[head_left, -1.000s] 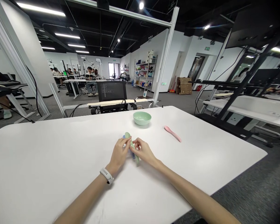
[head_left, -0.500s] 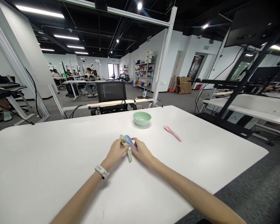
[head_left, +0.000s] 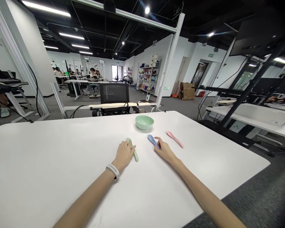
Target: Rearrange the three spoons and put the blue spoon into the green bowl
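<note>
With the left hand [head_left: 124, 154] clasping the green spoon [head_left: 136, 156] and the right hand [head_left: 165, 151] the blue spoon [head_left: 152, 139] (by its near end), light grips should steady both.

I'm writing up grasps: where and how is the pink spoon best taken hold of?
Probably mid-handle: pinch the pink spoon across its narrow width from above, coming from the near right. It lies with its scoop end pointing away and its handle slanting nearer, while the right hand and blue spoon are on its left.
</note>
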`<state>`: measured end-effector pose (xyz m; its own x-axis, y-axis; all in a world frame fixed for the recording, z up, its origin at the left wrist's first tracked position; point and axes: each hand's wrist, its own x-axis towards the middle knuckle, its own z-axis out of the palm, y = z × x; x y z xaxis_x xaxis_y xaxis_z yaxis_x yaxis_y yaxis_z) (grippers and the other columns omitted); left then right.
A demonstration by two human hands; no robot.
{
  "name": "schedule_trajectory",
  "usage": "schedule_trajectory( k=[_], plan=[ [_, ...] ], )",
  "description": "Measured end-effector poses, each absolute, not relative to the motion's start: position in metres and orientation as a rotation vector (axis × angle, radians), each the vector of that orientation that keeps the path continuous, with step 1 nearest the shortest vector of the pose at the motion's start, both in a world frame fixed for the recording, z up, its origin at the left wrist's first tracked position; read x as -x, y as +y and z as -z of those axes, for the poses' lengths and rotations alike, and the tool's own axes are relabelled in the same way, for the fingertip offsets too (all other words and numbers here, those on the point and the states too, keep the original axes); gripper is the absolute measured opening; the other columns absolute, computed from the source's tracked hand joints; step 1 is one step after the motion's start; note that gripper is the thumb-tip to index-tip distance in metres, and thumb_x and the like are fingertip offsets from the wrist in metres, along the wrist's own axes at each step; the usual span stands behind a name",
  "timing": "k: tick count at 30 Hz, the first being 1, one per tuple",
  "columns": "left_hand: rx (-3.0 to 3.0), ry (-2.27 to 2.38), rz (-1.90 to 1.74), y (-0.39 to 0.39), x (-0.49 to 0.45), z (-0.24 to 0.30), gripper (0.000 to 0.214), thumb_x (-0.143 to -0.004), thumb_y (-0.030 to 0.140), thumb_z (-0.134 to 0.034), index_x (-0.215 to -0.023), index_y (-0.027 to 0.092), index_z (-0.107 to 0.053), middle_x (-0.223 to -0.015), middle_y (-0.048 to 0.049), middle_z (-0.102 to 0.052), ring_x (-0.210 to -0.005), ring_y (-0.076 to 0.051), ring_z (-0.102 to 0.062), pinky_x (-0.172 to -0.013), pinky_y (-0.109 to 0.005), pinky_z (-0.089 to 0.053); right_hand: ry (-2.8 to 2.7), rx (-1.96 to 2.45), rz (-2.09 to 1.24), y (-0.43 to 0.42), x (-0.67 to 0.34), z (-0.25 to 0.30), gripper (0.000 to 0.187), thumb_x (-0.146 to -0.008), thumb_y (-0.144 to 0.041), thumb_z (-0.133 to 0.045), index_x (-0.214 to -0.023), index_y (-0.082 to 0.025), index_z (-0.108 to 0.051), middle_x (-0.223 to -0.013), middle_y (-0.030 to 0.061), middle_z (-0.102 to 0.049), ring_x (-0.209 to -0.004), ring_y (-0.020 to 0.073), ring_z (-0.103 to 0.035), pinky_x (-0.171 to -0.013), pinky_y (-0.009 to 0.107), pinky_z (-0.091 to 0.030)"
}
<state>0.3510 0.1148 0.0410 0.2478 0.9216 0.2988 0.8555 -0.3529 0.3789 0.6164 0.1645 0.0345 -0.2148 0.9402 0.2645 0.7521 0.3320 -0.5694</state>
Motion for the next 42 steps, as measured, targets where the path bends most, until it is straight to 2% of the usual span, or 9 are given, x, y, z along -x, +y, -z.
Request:
schedule_trajectory(
  k=[4,6,8,11,20,25,34,42],
  plan=[
    [-2.379,1.783,-0.744,0.109,-0.349,-0.043,0.063,-0.104,0.047,-0.021,-0.148,0.012,-0.049,-0.128,-0.0226,-0.061,-0.118,-0.035,-0.055,-0.103,-0.059,-0.047,-2.002,1.525,-0.429,0.165,-0.616,-0.038,0.057,-0.085,-0.031,-0.054,-0.14,-0.016,-0.055,-0.079,-0.001,-0.062,-0.071,0.0191,-0.059,-0.069,0.03,-0.045],
    [-2.391,1.769,-0.742,0.103,-0.345,-0.043,0.067,-0.103,0.053,-0.025,-0.155,0.014,-0.042,-0.138,-0.022,-0.059,-0.13,-0.035,-0.052,-0.11,-0.058,-0.045,-1.968,1.569,-0.417,0.165,-0.617,-0.039,0.055,-0.087,-0.036,-0.056,-0.138,-0.014,-0.058,-0.079,0.0001,-0.063,-0.07,0.0195,-0.059,-0.068,0.03,-0.045],
    [-2.413,1.725,-0.715,0.096,-0.343,-0.042,0.07,-0.101,0.06,-0.033,-0.155,0.017,-0.043,-0.151,-0.0202,-0.054,-0.142,-0.034,-0.046,-0.118,-0.056,-0.042,-1.947,1.592,-0.4,0.165,-0.617,-0.039,0.052,-0.088,-0.04,-0.055,-0.132,-0.013,-0.063,-0.079,0.0019,-0.064,-0.07,0.0198,-0.058,-0.067,0.03,-0.044],
    [-2.43,1.671,-0.661,0.089,-0.343,-0.038,0.073,-0.097,0.063,-0.044,-0.154,0.017,-0.046,-0.159,-0.0198,-0.05,-0.15,-0.035,-0.042,-0.123,-0.054,-0.039,-1.948,1.579,-0.384,0.166,-0.617,-0.037,0.047,-0.089,-0.039,-0.054,-0.124,-0.011,-0.069,-0.081,0.0046,-0.065,-0.07,0.0195,-0.058,-0.068,0.03,-0.044],
    [-2.429,1.624,-0.649,0.087,-0.349,-0.038,0.068,-0.097,0.049,-0.048,-0.152,0.011,-0.046,-0.161,-0.0231,-0.049,-0.153,-0.035,-0.042,-0.126,-0.056,-0.038,-1.928,1.575,-0.367,0.17,-0.613,-0.034,0.05,-0.088,-0.035,-0.051,-0.125,-0.009,-0.072,-0.083,0.0069,-0.069,-0.07,0.019,-0.057,-0.071,0.03,-0.045],
    [-2.432,1.622,-0.668,0.087,-0.346,-0.033,0.068,-0.096,0.049,-0.048,-0.153,0.012,-0.046,-0.162,-0.0228,-0.048,-0.153,-0.036,-0.042,-0.125,-0.057,-0.039,-1.945,1.56,-0.351,0.171,-0.613,-0.033,0.049,-0.086,-0.033,-0.052,-0.122,-0.009,-0.075,-0.082,0.007,-0.069,-0.07,0.0196,-0.058,-0.071,0.03,-0.045],
    [-2.464,1.604,-0.729,0.09,-0.346,-0.025,0.066,-0.097,0.051,-0.047,-0.153,0.015,-0.045,-0.161,-0.0225,-0.049,-0.151,-0.037,-0.044,-0.123,-0.06,-0.041,-1.976,1.519,-0.286,0.169,-0.61,-0.037,0.037,-0.086,-0.029,-0.051,-0.105,-0.016,-0.08,-0.078,0.0055,-0.068,-0.069,0.0194,-0.058,-0.071,0.029,-0.045],
    [-2.452,1.62,-0.685,0.088,-0.348,-0.027,0.067,-0.098,0.051,-0.045,-0.154,0.015,-0.042,-0.163,-0.0215,-0.047,-0.154,-0.035,-0.041,-0.126,-0.059,-0.038,-1.953,1.537,-0.289,0.17,-0.61,-0.038,0.036,-0.085,-0.027,-0.053,-0.106,-0.017,-0.079,-0.084,0.0067,-0.07,-0.075,0.0208,-0.06,-0.076,0.03,-0.047]
  ],
)
